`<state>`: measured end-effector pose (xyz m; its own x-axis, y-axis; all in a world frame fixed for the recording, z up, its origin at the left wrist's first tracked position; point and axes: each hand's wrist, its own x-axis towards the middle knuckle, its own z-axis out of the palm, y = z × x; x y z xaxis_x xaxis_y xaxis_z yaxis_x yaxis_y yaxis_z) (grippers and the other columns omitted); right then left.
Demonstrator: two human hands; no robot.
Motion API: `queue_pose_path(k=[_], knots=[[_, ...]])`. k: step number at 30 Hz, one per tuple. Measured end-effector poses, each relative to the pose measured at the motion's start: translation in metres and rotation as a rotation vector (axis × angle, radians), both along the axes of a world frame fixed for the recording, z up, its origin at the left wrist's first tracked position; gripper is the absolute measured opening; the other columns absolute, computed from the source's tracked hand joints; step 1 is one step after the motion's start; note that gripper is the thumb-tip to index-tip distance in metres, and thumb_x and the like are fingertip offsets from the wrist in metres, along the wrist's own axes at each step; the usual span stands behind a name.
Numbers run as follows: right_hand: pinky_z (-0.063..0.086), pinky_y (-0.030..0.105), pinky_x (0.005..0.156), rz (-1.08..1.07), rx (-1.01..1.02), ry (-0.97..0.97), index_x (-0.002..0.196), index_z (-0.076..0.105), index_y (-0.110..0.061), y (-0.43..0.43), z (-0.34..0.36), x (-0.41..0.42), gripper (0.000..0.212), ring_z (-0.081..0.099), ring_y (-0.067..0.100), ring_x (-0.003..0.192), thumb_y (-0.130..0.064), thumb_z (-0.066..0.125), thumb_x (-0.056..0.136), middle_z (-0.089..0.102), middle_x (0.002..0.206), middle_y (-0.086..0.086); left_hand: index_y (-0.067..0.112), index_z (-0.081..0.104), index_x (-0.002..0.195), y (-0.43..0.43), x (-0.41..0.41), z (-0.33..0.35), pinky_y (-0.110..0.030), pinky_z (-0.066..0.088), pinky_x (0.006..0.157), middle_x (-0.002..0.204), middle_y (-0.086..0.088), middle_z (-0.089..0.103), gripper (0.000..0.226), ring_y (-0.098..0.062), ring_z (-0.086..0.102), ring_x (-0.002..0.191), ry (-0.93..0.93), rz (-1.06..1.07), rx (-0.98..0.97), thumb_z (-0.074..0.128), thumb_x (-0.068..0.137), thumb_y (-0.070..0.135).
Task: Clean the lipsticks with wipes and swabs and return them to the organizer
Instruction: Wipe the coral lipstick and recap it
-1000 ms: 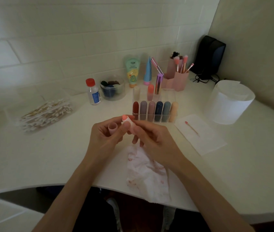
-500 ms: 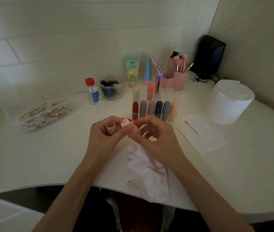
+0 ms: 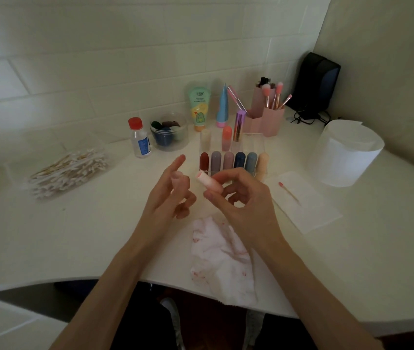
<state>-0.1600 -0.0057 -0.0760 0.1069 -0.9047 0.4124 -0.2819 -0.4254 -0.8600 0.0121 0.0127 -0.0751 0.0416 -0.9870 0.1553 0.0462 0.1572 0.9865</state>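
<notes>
My right hand [image 3: 248,208] pinches a pale pink lipstick tube [image 3: 209,183], uncapped, its open end tilted up and to the left. My left hand [image 3: 166,198] is a short gap to the left of it. It holds the pink lipstick cap [image 3: 179,178] between thumb and curled fingers, with the index finger stretched out. Just behind the hands stands the clear organizer [image 3: 251,137] with several capped lipsticks in two rows. A crumpled wipe [image 3: 216,251] with red stains lies on the table below my hands. A used swab [image 3: 289,193] lies on a white sheet [image 3: 309,210] to the right.
An open box of cotton swabs [image 3: 67,170] sits at the left. A small red-capped bottle [image 3: 140,138], a clear tub [image 3: 169,132], two tubes and a pink brush holder [image 3: 266,117] line the wall. A white wipe roll [image 3: 344,152] and a black speaker [image 3: 317,82] are at the right.
My hands have drawn apart. The left hand has let go of the lipstick tube and keeps only the cap, while the right hand alone holds the tube, now tilted more to the left.
</notes>
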Motion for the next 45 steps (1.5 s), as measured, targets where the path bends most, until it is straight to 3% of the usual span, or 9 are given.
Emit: queue_pose_path(k=[3, 7, 11, 14, 20, 26, 33, 39, 45], knots=[[0.054, 0.022, 0.073, -0.039, 0.015, -0.030, 0.110, 0.068, -0.026, -0.0008, -0.0003, -0.0028, 0.027, 0.067, 0.011, 0.085, -0.030, 0.081, 0.086, 0.070, 0.100, -0.018, 0.039, 0.038, 0.153, -0.0031, -0.0006, 0.0006, -0.023, 0.038, 0.056, 0.089, 0.004, 0.050, 0.050, -0.013, 0.048, 0.072, 0.095, -0.011, 0.086, 0.047, 0.104, 0.037], [0.054, 0.023, 0.074, -0.078, 0.002, -0.027, 0.112, 0.067, -0.028, -0.0022, -0.0015, -0.0048, 0.023, 0.066, 0.010, 0.088, -0.032, 0.076, 0.091, 0.069, 0.099, -0.018, 0.029, 0.039, 0.153, 0.0030, 0.0005, 0.0004, -0.023, 0.040, 0.056, 0.098, -0.002, 0.053, 0.049, -0.015, 0.050, 0.068, -0.109, 0.034, -0.092, 0.047, 0.105, 0.029], [0.053, 0.019, 0.074, -0.061, -0.026, -0.009, 0.114, 0.067, -0.029, -0.0031, -0.0025, -0.0049, 0.021, 0.066, 0.009, 0.091, -0.032, 0.073, 0.094, 0.069, 0.101, -0.019, 0.010, 0.055, 0.121, 0.0029, -0.0002, 0.0039, -0.021, 0.045, 0.053, 0.093, 0.001, 0.063, 0.027, -0.015, 0.056, 0.059, -0.101, 0.124, -0.100, 0.059, 0.098, 0.024], [0.051, 0.014, 0.073, -0.029, -0.054, 0.034, 0.116, 0.066, -0.031, -0.0025, -0.0025, -0.0035, 0.024, 0.065, 0.008, 0.092, -0.030, 0.074, 0.093, 0.068, 0.104, -0.017, 0.011, 0.055, 0.106, 0.0018, 0.0015, 0.0020, -0.027, 0.042, 0.050, 0.090, -0.002, 0.064, 0.019, -0.023, 0.055, 0.059, -0.119, 0.101, -0.148, 0.063, 0.094, 0.024], [0.057, 0.018, 0.073, -0.019, -0.078, 0.093, 0.117, 0.066, -0.036, -0.0016, -0.0043, -0.0019, 0.026, 0.069, 0.006, 0.084, -0.035, 0.072, 0.093, 0.068, 0.104, -0.025, 0.009, 0.057, 0.113, 0.0027, 0.0009, 0.0034, -0.024, 0.041, 0.051, 0.088, 0.008, 0.061, 0.024, -0.020, 0.054, 0.060, -0.141, 0.087, -0.208, 0.062, 0.095, 0.024], [0.055, 0.016, 0.073, -0.033, -0.104, 0.091, 0.116, 0.071, -0.030, -0.0009, -0.0027, -0.0023, 0.032, 0.068, 0.007, 0.085, -0.031, 0.081, 0.086, 0.070, 0.100, -0.024, 0.010, 0.061, 0.119, 0.0038, 0.0017, 0.0031, -0.018, 0.044, 0.058, 0.100, -0.002, 0.062, 0.027, -0.017, 0.056, 0.061, -0.168, 0.057, -0.231, 0.063, 0.094, 0.020], [0.057, 0.018, 0.074, -0.037, -0.117, 0.093, 0.120, 0.070, -0.028, 0.0008, -0.0032, -0.0011, 0.035, 0.069, 0.003, 0.088, -0.021, 0.081, 0.088, 0.069, 0.104, -0.026, 0.012, 0.064, 0.123, 0.0024, 0.0026, 0.0009, -0.016, 0.047, 0.061, 0.106, -0.002, 0.065, 0.032, -0.018, 0.062, 0.064, -0.206, 0.090, -0.236, 0.065, 0.093, 0.020], [0.058, 0.019, 0.072, -0.050, -0.091, 0.081, 0.116, 0.071, -0.023, 0.0013, -0.0022, -0.0017, 0.032, 0.071, 0.003, 0.083, -0.026, 0.081, 0.087, 0.072, 0.106, -0.020, 0.015, 0.067, 0.128, 0.0024, 0.0040, -0.0007, -0.028, 0.044, 0.053, 0.095, 0.000, 0.070, 0.029, -0.020, 0.059, 0.065, -0.140, 0.104, -0.209, 0.058, 0.100, 0.019], [0.061, 0.026, 0.073, -0.059, -0.060, 0.095, 0.115, 0.072, -0.024, 0.0027, -0.0016, -0.0020, 0.030, 0.073, 0.004, 0.078, -0.024, 0.082, 0.086, 0.075, 0.106, -0.013, 0.014, 0.069, 0.127, 0.0022, 0.0036, -0.0021, -0.026, 0.045, 0.053, 0.083, 0.005, 0.070, 0.032, -0.016, 0.058, 0.062, -0.150, 0.113, -0.208, 0.061, 0.097, 0.020]])
